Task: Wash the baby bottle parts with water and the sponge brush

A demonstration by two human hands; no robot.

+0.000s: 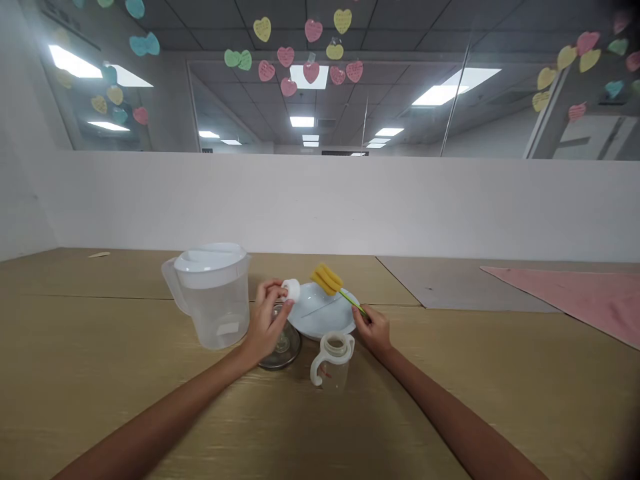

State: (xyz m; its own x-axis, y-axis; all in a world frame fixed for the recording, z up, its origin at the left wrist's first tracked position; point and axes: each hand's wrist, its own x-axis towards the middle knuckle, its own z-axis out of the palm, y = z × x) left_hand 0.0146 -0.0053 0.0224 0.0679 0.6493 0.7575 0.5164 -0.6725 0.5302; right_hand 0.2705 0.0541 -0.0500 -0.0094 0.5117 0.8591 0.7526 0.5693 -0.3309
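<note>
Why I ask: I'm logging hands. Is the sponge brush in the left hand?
No, the right hand grips the green handle of the sponge brush; the left hand holds a white piece.

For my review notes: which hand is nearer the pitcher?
Left. The left hand is just beside the pitcher; the right hand is farther off, beyond the white plate.

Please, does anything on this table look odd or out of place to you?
Nothing looks spilled or broken. One small thing stands out: a thin tan strip lies alone near the far edge of the table, away from the jug. It is too small to tell what it is.
</note>
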